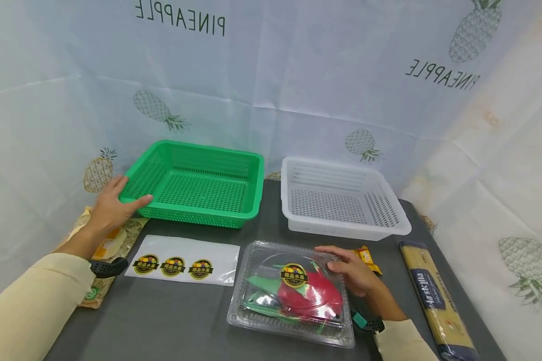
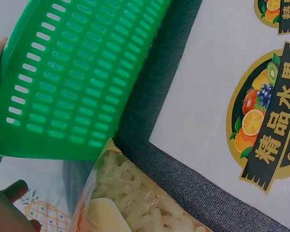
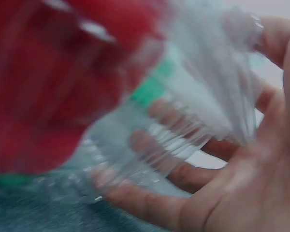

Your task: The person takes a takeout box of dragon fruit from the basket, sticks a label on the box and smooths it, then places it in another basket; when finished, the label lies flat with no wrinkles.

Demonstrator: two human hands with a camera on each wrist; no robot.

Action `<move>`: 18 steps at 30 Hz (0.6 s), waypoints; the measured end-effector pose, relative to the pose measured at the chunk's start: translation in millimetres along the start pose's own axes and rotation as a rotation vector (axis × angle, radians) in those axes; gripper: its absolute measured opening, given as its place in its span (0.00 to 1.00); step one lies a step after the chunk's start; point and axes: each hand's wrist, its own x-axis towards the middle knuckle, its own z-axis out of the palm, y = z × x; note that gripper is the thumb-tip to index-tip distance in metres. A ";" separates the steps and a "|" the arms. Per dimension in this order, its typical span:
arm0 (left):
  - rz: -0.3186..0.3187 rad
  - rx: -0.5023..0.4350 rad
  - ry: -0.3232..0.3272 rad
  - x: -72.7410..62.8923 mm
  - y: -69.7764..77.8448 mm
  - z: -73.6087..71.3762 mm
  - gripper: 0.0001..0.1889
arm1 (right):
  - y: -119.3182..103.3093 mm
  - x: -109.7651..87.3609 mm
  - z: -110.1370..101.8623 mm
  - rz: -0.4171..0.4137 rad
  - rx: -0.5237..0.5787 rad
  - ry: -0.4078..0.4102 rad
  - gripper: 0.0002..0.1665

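In the head view my left hand (image 1: 113, 203) grips the left front corner of a green plastic basket (image 1: 191, 213), its thumb along the near rim. The left wrist view shows fingers at the rim and slotted wall of the green basket (image 2: 82, 72). My right hand (image 1: 352, 271) holds the right side of a clear plastic clamshell box (image 1: 253, 281) with red and green contents and a round fruit label. In the right wrist view, fingers of the right hand (image 3: 241, 193) spread beneath the box's ribbed edge, with the thumb above.
A white basket (image 1: 348, 225) stands at the back right. A white bag with round labels (image 1: 180, 276) lies left of the box. A clear food bag (image 1: 95, 286) is under my left forearm. A yellow packet (image 1: 368, 259) and a noodle pack (image 1: 438, 301) lie right.
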 end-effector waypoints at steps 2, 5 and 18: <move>-0.005 0.005 -0.006 1.3 -0.9 1.3 0.50 | 0.4 -1.3 2.3 -0.011 0.005 0.023 0.23; -0.013 0.010 -0.005 1.8 -1.1 1.4 0.50 | -1.1 -1.8 4.4 -0.012 0.035 0.024 0.23; -0.016 -0.004 -0.004 -1.4 -2.1 3.0 0.51 | -17.2 -9.2 7.5 0.014 0.126 0.015 0.24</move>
